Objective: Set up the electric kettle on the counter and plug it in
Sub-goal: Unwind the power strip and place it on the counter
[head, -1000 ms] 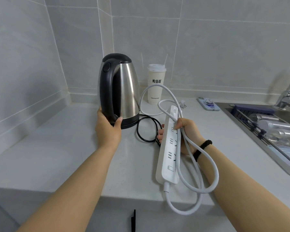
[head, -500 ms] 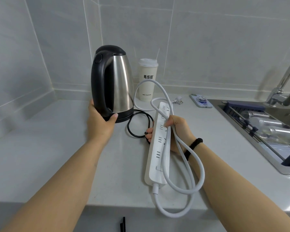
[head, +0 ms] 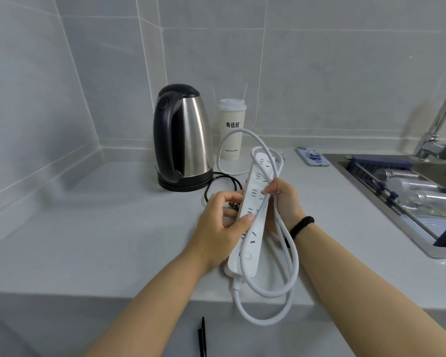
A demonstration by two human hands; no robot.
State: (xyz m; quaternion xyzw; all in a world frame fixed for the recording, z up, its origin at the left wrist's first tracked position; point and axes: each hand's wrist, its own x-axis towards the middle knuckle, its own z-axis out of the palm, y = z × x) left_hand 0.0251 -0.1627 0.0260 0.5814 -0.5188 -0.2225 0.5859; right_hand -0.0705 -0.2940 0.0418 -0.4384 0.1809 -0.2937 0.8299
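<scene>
- I cannot see the kettle's plug clearly: something dark sits under my left hand (head: 220, 222) beside the strip (head: 252, 215), too hidden to name.
- The black cord (head: 222, 182) loops out from the kettle base and runs behind the left hand, where I lose it.
- The strip's far end of white cable (head: 276, 266) passes behind the cup (head: 231, 130); a small grey shape past the strip may be its plug, but I cannot tell.
- The sink (head: 402, 191) is cut off at the right edge, and the tap (head: 438, 135) runs out of frame at the top.
- The things in the sink rack are blurred; I make out clear bottle-like shapes only.
- A thin black thing (head: 202, 336) below the worktop edge is cut off at the bottom; I cannot name it.
- My left hand has its fingers curled round the strip's left edge, thumb tip pressed on its face near the middle.
- My right hand (head: 285, 202) grips the strip from the right, fingers wrapped over it and pinning a run of white cable against it; a black band sits on that wrist.
- The strip is tilted, near end touching the worktop (head: 101, 228), and the cable loops hang past the front edge.
- The kettle (head: 183, 137) stands upright on its base at the back of the worktop, near the corner, with no hand on it, just left of the cup.
- A phone (head: 313, 156) lies flat between the cup and the sink.
</scene>
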